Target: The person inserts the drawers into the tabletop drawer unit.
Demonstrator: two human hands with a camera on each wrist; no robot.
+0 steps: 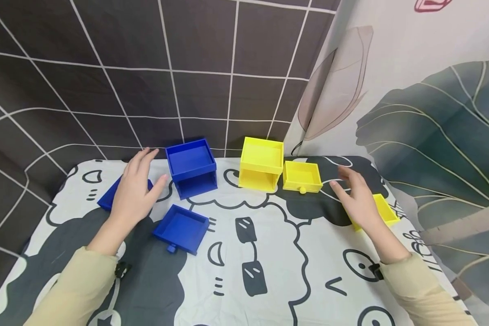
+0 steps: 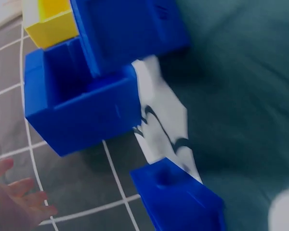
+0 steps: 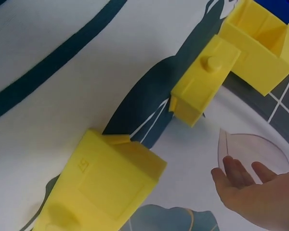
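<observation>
My left hand [image 1: 134, 192] is held with fingers extended over a blue drawer [image 1: 107, 195], partly hiding it. Right of that hand stands a blue cabinet [image 1: 191, 160] with an open lower slot; a second blue drawer [image 1: 181, 228] with a small knob lies in front of it. My right hand [image 1: 358, 199], fingers loosely bent and holding nothing, partly covers a yellow drawer [image 1: 386, 210]. To its left another yellow drawer [image 1: 301, 174], knob facing me, lies beside the yellow cabinet [image 1: 261, 158], whose lower slot is bare. Both hands also show in their wrist views.
A black-and-white cartoon cloth [image 1: 269, 235] covers the table. Behind it hangs a dark cloth with a white grid [image 1: 199, 50]; a leaf-patterned curtain [image 1: 432, 122] borders the right side. Space separates the two cabinets.
</observation>
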